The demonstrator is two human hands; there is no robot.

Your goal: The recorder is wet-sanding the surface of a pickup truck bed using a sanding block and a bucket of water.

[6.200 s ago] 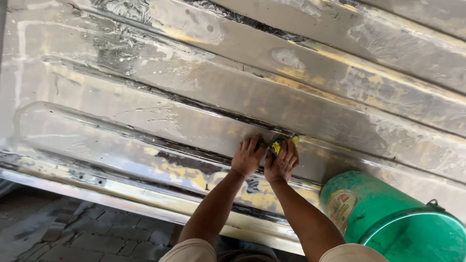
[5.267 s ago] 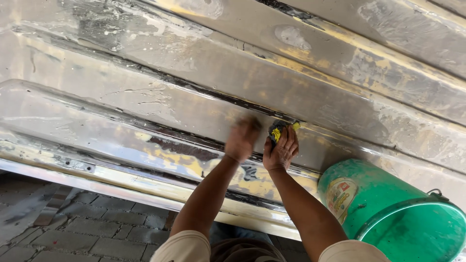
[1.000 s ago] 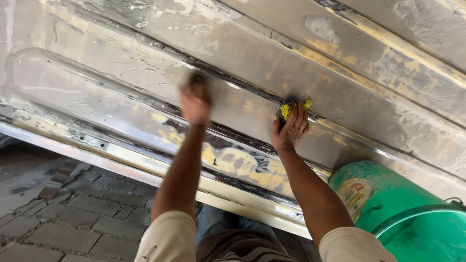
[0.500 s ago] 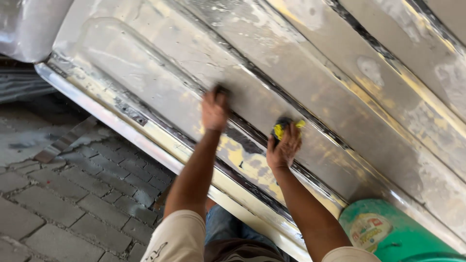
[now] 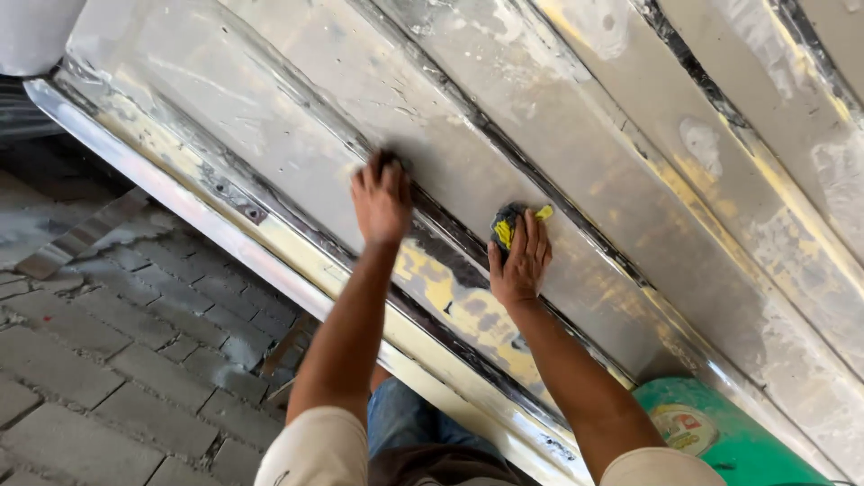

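Head view: left hand (image 5: 382,200) flat on ribbed panel (image 5: 585,135), right hand (image 5: 520,261) clutching yellow sponge (image 5: 508,225) by groove.

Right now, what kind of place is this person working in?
Probably an outdoor vehicle body repair yard. A big ribbed metal panel is patched with yellowish filler, the right hand presses a dark and yellow pad on it, and the ground is brick paving.

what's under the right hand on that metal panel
A yellow and dark sponge pokes out past the right hand, pressed on the ribbed metal panel. Most of the sponge, and the panel beneath it, is covered.
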